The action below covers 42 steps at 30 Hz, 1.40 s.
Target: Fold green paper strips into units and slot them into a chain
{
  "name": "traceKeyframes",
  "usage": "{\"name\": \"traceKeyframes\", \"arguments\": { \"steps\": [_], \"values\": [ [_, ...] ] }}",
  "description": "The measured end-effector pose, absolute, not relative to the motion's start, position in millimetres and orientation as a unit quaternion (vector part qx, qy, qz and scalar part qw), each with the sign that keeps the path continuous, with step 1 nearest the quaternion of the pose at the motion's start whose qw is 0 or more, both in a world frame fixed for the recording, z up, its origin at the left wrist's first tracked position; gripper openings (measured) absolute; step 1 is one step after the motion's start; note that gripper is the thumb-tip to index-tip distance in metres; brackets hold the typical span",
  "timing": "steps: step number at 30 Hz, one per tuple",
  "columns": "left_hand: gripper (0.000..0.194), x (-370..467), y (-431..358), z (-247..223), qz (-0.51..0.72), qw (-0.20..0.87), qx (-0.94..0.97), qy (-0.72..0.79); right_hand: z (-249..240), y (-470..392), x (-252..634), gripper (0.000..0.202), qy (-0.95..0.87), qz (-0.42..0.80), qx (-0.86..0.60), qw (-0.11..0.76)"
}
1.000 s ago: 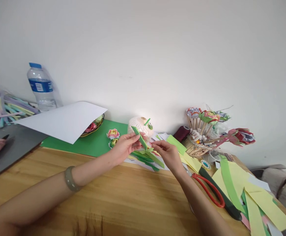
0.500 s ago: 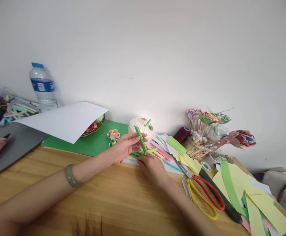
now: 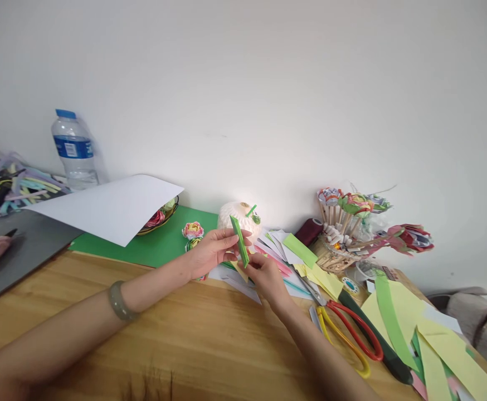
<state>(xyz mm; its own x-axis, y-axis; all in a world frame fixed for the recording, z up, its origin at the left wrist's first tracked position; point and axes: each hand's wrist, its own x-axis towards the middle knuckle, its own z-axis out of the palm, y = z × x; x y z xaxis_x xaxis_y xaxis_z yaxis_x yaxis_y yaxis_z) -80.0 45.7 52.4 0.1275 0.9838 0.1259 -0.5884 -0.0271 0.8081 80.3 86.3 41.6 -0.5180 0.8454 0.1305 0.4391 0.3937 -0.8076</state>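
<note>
A narrow folded green paper strip (image 3: 239, 240) is held up above the table, slanting from upper left to lower right. My left hand (image 3: 211, 252) pinches its upper part between thumb and fingers. At the strip's lower end, the fingers of my right hand (image 3: 264, 275) are closed on it. Just behind the hands stands a white ribbed round object (image 3: 232, 216) with a small green piece sticking out at its top. Two paper flowers (image 3: 193, 229) lie left of it, partly behind my left hand.
Scissors with red and yellow handles (image 3: 344, 328) and a dark green-handled tool (image 3: 388, 351) lie at right among yellow paper sheets (image 3: 398, 301). A basket of paper flowers (image 3: 339, 253) stands by the wall. White paper (image 3: 118, 206) and a water bottle (image 3: 74, 150) are at left.
The loose green flap at the strip's lower end, sticking out to the right, no longer shows; the strip looks straight. My right hand has shifted slightly, with its fingers now at the strip's lower end.
</note>
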Motion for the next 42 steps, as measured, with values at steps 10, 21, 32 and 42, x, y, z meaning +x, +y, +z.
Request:
{"name": "traceKeyframes", "arguments": {
  "steps": [10,21,32,42],
  "values": [
    [0.03,-72.8,42.6,56.2,0.637,0.592,0.379,0.317,72.5,90.8,95.7,0.027,-0.682,0.411,-0.416,0.439],
    [0.022,-63.6,41.5,45.5,0.638,0.612,0.36,0.298,76.3,65.2,91.8,0.014,-0.812,0.183,-0.329,0.446],
    [0.024,-61.1,37.9,50.1,0.651,0.605,0.343,0.305,72.7,68.4,95.0,0.012,-0.811,0.101,-0.313,0.483],
    [0.022,-59.0,36.2,53.7,0.646,0.599,0.367,0.3,71.2,66.9,94.1,0.014,-0.842,0.126,-0.288,0.439]
  ]
}}
